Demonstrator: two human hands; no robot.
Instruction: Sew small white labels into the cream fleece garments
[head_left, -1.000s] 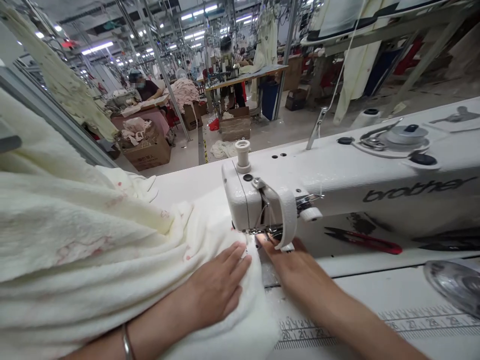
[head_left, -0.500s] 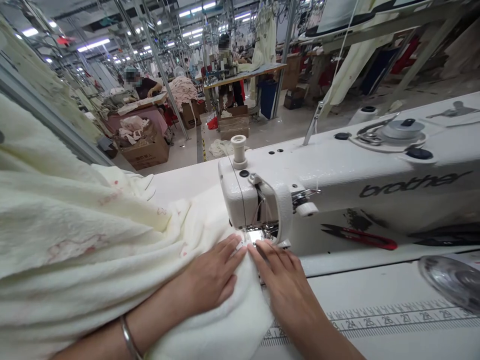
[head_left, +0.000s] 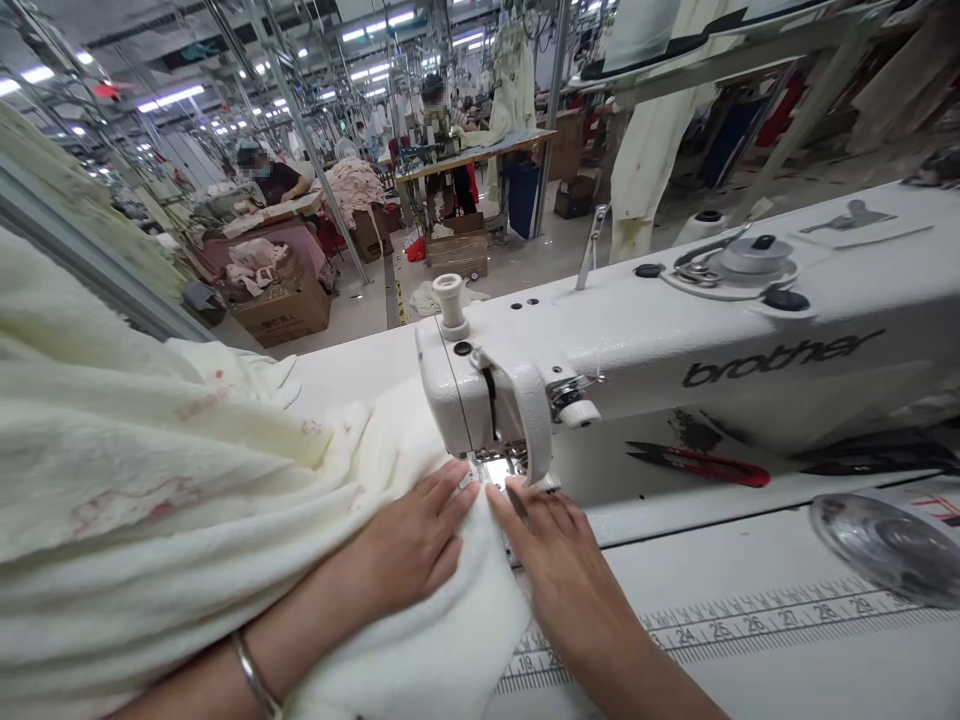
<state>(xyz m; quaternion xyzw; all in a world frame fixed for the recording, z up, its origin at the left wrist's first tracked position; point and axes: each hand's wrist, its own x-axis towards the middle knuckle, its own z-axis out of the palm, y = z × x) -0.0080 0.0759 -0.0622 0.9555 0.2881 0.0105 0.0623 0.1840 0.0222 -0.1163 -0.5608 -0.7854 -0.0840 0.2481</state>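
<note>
Pale cream plush fabric [head_left: 480, 590] with small reddish prints lies bunched across the left and runs up to the needle area of a white sewing machine [head_left: 442, 400]. My left hand [head_left: 416, 535] rests flat on it, fingers stretched toward the lit presser foot [head_left: 495, 470]. At the fabric's right edge is my right hand [head_left: 555, 550], its thumb and fingers extended and apart, tips close to the foot. A narrow dark grey piece shows between them; I cannot make out what it is. The needle itself is hidden.
Red-handled thread snips [head_left: 697, 463] lie under the machine arm. A clear round dish [head_left: 881, 550] sits at the right, beyond a printed ruler [head_left: 720, 630] on the tabletop. Cardboard boxes [head_left: 281, 310] and other people at sewing stations are in the background.
The view has turned slightly right, so the machine and both hands appear farther left. Both hands keep nearly the same place beside the presser foot, on the fabric.
</note>
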